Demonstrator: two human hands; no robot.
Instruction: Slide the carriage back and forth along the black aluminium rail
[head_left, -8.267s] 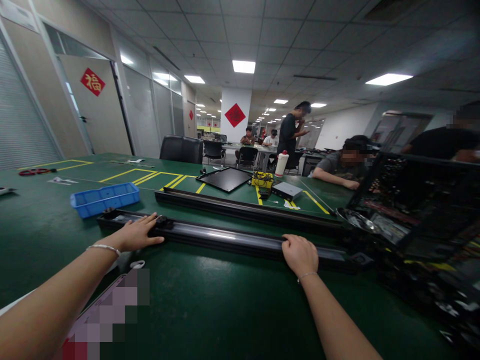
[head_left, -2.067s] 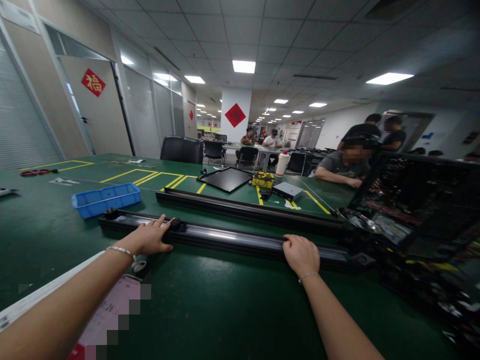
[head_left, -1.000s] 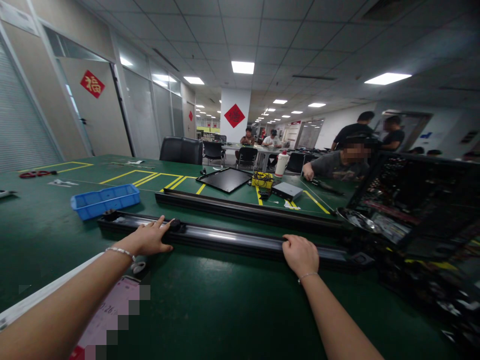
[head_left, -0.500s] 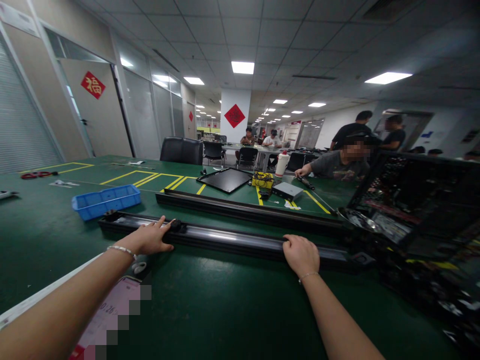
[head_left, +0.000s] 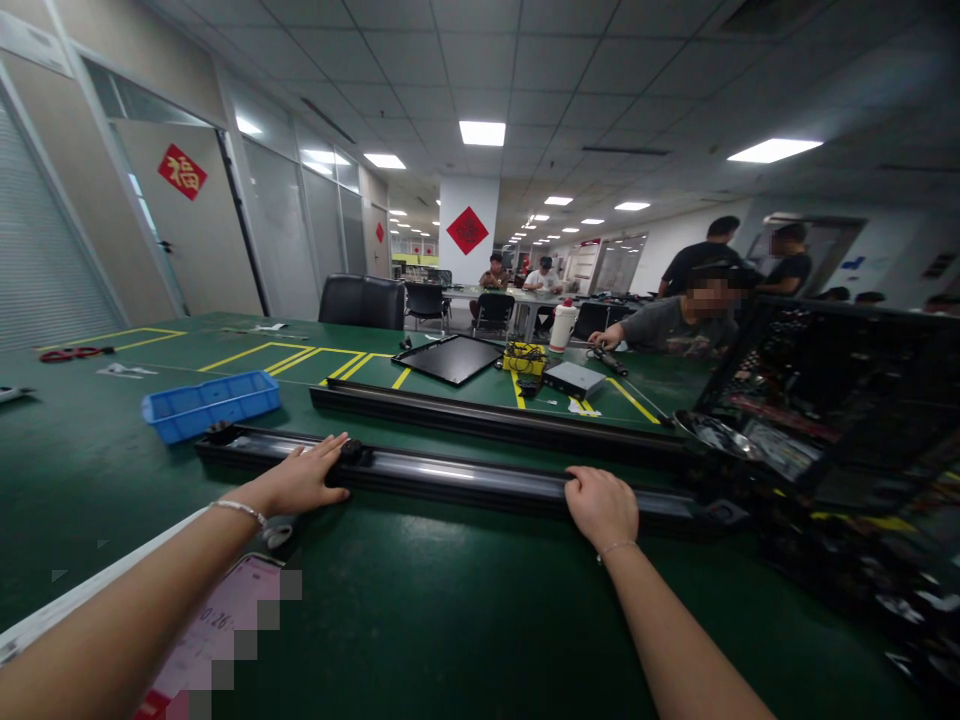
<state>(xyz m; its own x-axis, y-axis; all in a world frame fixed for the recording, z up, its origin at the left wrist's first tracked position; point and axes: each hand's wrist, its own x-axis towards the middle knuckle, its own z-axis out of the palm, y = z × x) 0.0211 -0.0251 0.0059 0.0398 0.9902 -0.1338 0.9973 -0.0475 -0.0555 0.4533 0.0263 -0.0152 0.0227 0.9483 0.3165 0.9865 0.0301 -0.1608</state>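
A long black metal rail (head_left: 465, 478) with a shiny strip along its channel lies across the green table in front of me. My left hand (head_left: 306, 478) rests on its left part, fingers stretched out, against a small black block (head_left: 355, 453) that sits on the rail. My right hand (head_left: 604, 505) is curled over the rail's right part, gripping its near side; its fingertips are partly hidden. Behind it, roughly parallel, lies a second long black rail (head_left: 480, 415).
A blue plastic bin (head_left: 211, 405) stands behind the rail's left end. A phone (head_left: 217, 620) lies under my left forearm. Further back are a black panel (head_left: 450, 360), a grey box (head_left: 574, 379) and a white bottle (head_left: 562, 327). Dark equipment (head_left: 840, 400) and a co-worker (head_left: 679, 335) are at right.
My left hand's fingers have straightened and shifted slightly right along the rail, towards the small block. My right hand keeps its place, and both rails lie as before.
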